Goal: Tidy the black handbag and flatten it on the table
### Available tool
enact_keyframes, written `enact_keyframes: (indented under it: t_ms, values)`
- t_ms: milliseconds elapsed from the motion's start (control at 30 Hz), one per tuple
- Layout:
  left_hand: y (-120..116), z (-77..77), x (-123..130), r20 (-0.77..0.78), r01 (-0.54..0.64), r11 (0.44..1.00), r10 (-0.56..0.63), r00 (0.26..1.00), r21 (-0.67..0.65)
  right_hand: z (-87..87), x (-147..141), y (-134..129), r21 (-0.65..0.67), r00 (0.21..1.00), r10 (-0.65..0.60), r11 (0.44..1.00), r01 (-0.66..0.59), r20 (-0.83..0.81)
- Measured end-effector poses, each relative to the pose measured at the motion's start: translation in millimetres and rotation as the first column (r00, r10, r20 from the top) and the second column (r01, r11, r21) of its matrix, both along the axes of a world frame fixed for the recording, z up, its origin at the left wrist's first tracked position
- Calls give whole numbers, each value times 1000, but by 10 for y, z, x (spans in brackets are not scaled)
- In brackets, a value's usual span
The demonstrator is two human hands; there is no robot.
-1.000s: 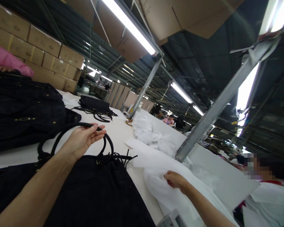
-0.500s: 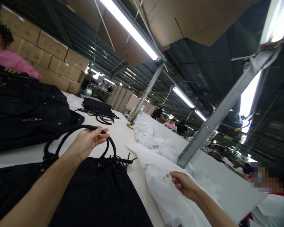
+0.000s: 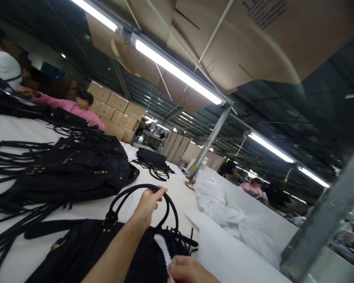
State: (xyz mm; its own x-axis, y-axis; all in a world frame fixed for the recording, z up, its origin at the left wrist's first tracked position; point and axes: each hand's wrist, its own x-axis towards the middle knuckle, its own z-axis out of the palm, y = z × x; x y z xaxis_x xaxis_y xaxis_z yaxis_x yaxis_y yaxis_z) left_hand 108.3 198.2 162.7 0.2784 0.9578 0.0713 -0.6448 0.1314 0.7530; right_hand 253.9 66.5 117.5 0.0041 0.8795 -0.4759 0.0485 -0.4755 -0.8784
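A black handbag (image 3: 144,255) with two looped handles lies on the white table in front of me. My left hand (image 3: 146,206) is closed around the top of its handle (image 3: 172,202), holding the loop up. Low in the view, my right hand (image 3: 190,269) pinches a narrow white strip (image 3: 163,244) with a ragged edge, over the bag's front. What the strip is made of I cannot tell. Black cords hang at the bag's right end, near my right hand.
Black bags (image 3: 73,169) pile up at left, and one more bag (image 3: 153,157) lies farther back. White sheeting (image 3: 230,243) and crumpled clear plastic (image 3: 218,200) spread along the right. A metal post (image 3: 212,137) rises beyond. Two people stand across the table at far left.
My right hand has moved from above the white sheeting to the handbag's front and now shows a white strip. My left hand keeps the handle. The view has swung left.
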Motion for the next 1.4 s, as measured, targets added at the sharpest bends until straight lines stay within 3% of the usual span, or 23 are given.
enact_keyframes:
  t_ms: [67,133,267,367,467,567,633,767,867,933,1033,1067,1233,1300,1400]
  values:
    - [12,-31,-11,-5,-46,999,46,999,-5,33,-294,351,35,992,-125,991,126,-30]
    - [36,-63,-2,-9,-59,998,58,998,-33,173,-528,643,126,960,-255,955,269,-119]
    - [101,-105,63,37,-19,995,23,999,-100,436,-725,964,265,931,-313,897,355,-186]
    - [124,-105,118,128,-36,994,50,991,-106,478,-670,948,272,958,-264,919,284,-107]
    - [103,-93,151,188,-37,993,58,980,-113,509,-571,803,340,975,-181,932,128,130]
    - [65,-89,157,202,-6,993,30,979,-116,654,-538,678,495,938,-171,869,-1,303]
    - [48,-94,150,202,22,994,0,979,-106,799,-551,644,557,949,-151,830,-30,276]
    - [56,-119,126,209,62,995,-45,977,-73,1034,-553,688,530,985,-112,848,27,130]
    - [81,-137,109,205,63,997,-52,977,-47,1095,-512,786,557,964,-143,830,-6,223]
    - [96,-141,110,193,64,998,-58,979,-25,1100,-486,864,629,914,-211,775,-59,347]
    - [100,-140,132,149,59,998,-59,987,6,1093,-465,975,744,845,-313,653,-140,434]
    - [95,-136,139,128,56,998,-58,990,19,1093,-461,1008,755,835,-322,637,-157,446]
    - [21,-52,4,-76,44,988,-34,997,148,1143,-433,1155,696,822,-303,702,-149,482]
    - [-23,33,-179,-214,22,971,30,976,236,1179,-435,1185,724,825,-333,677,-128,458]
    - [-62,185,-500,-340,-109,924,242,909,366,1213,-468,1167,754,835,-325,639,-153,445]
